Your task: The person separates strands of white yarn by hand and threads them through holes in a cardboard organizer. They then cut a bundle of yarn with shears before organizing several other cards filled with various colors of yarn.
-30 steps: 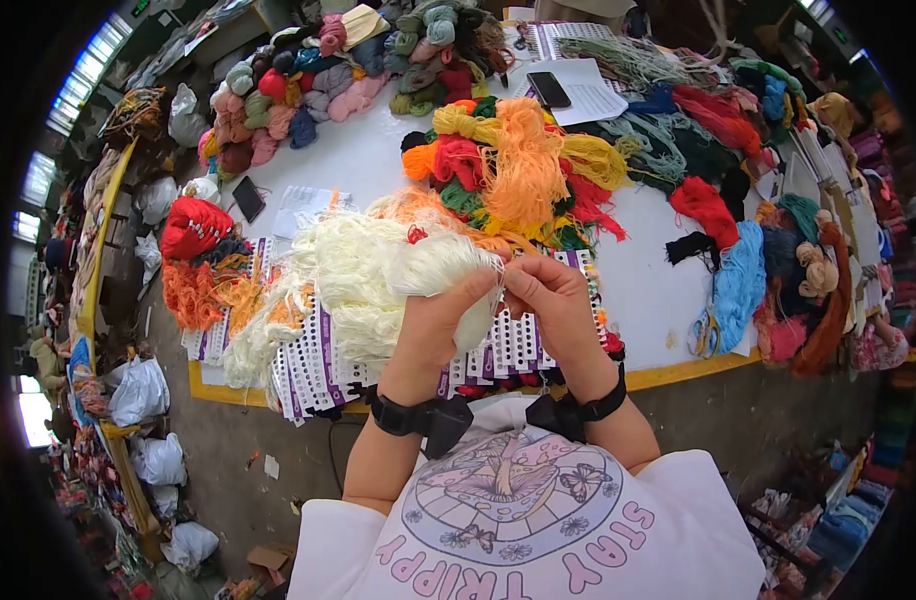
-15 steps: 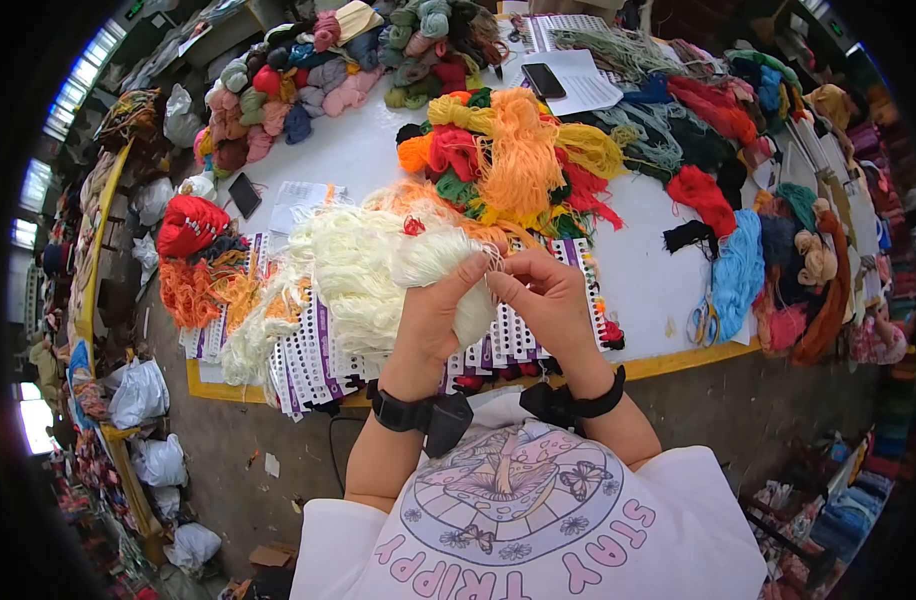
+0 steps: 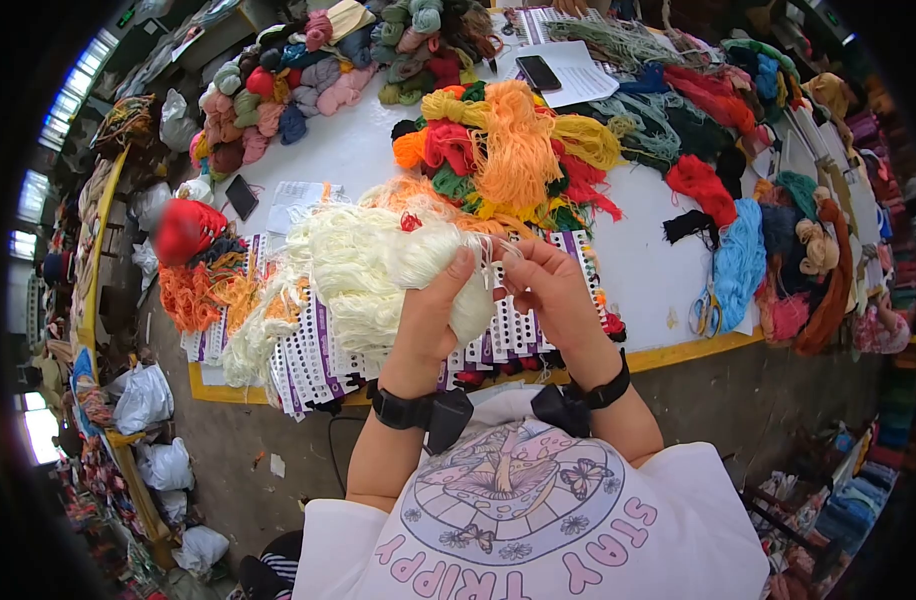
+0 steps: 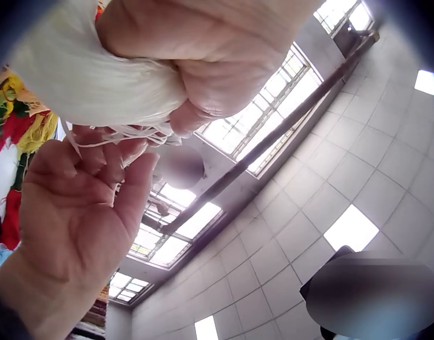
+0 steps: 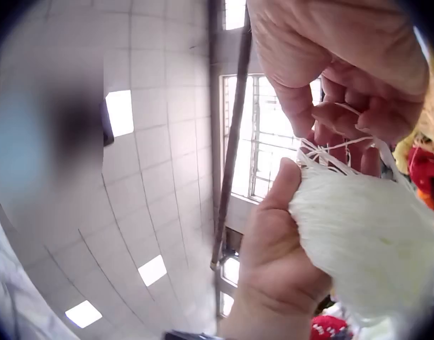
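A glossy cream yarn skein [image 3: 423, 258] is gripped near its end by my left hand [image 3: 433, 312], thumb along its side. In the right wrist view the skein [image 5: 362, 234] bulges past the left thumb, and thin loose strands [image 5: 330, 159] come out of its end. My right hand [image 3: 550, 292] is just right of that end, its fingers curled around some strands. The left wrist view shows the right hand [image 4: 82, 202] below the skein [image 4: 96, 81], strands crossing its fingertips. More cream skeins [image 3: 348, 270] lie left of the hands.
Perforated cards [image 3: 313, 365] with purple strips lie under the cream yarn. Beyond are orange, yellow and red skeins [image 3: 518, 150]. Scissors [image 3: 706, 315] rest beside blue yarn [image 3: 738, 260] at the right. Two phones [image 3: 538, 72] [image 3: 241, 197] and papers lie on the white table [image 3: 638, 270].
The right hand first works close against the skein's end, then shifts slightly right, with strands stretched between the hands. The left hand keeps its hold on the skein.
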A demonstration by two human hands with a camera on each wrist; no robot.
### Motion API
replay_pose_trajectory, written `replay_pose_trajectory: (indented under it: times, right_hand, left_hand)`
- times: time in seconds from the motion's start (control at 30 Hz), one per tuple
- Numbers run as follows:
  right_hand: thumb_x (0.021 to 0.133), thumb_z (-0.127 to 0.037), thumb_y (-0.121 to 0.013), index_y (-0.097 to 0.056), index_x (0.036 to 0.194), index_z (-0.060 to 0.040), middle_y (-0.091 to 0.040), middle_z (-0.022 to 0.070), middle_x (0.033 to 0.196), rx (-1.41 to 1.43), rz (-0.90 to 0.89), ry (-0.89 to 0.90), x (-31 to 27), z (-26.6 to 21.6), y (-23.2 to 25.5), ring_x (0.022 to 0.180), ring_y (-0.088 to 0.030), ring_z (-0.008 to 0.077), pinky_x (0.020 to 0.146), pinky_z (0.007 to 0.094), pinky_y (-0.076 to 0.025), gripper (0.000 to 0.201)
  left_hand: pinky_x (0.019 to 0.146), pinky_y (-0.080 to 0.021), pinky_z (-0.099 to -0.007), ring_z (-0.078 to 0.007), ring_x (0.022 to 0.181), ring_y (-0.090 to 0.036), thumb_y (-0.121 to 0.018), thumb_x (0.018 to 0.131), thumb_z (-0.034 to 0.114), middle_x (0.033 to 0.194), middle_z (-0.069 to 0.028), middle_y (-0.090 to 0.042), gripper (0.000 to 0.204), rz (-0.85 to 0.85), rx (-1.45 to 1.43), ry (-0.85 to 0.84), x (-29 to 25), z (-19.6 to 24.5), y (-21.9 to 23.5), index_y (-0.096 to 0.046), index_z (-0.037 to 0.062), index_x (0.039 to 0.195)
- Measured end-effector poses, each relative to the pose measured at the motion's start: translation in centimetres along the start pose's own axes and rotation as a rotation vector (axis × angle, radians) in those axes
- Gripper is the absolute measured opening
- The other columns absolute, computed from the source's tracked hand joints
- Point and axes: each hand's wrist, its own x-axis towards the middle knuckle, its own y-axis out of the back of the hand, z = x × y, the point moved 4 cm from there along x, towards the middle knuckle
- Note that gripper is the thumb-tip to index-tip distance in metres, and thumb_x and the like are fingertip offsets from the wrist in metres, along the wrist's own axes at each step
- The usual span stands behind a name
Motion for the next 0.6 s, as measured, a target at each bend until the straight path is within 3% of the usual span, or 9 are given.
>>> replay_pose_trajectory:
  times: [0.07,0.37,0.47,0.6]
  right_hand:
    - [0.079,-0.014,-0.062,-0.061,0.088,-0.0005,-0.059,0.0005,0.074,-0.193,0.033,0.103,-0.05,-0.48,-0.75,0.063,-0.054,0.0053,0.055,0.0192,-0.045,0.016]
    - [0.078,-0.012,-0.063,-0.062,0.085,0.0007,-0.060,0.0018,0.074,-0.168,0.031,0.119,0.26,-0.47,-0.46,0.063,-0.054,0.0063,0.056,0.0198,-0.046,0.014]
    - [0.078,-0.011,-0.063,-0.061,0.084,0.0007,-0.060,0.0019,0.073,-0.351,0.028,0.194,0.40,-0.13,-0.57,0.061,-0.055,0.0068,0.055,0.0190,-0.045,0.014]
    - [0.078,-0.013,-0.062,-0.062,0.085,-0.0011,-0.060,0.0005,0.071,-0.328,0.056,0.152,0.58,-0.03,-0.09,0.059,-0.054,0.0038,0.049,0.0163,-0.040,0.013]
  left_hand:
    - [0.080,-0.047,-0.0334,-0.0201,0.099,-0.053,-0.050,0.087,0.026,0.111,-0.0120,-0.053,0.038,0.015,0.057,-0.014,-0.18,0.19,-0.49,-0.048,0.0000,0.114]
    - [0.079,-0.048,-0.0335,-0.0194,0.097,-0.054,-0.052,0.086,0.024,0.113,-0.0118,-0.053,0.040,0.012,0.128,-0.061,-0.31,0.85,-0.85,-0.046,-0.0016,0.116]
    - [0.076,-0.049,-0.0330,-0.0187,0.094,-0.056,-0.052,0.086,0.025,0.111,-0.0119,-0.054,0.041,-0.010,0.109,-0.050,-0.02,0.77,-0.53,-0.046,-0.0028,0.115]
    - [0.071,-0.050,-0.0307,-0.0187,0.089,-0.057,-0.053,0.085,0.024,0.108,-0.0114,-0.055,0.039,0.041,0.069,-0.047,0.15,0.85,-0.53,-0.047,-0.0024,0.114]
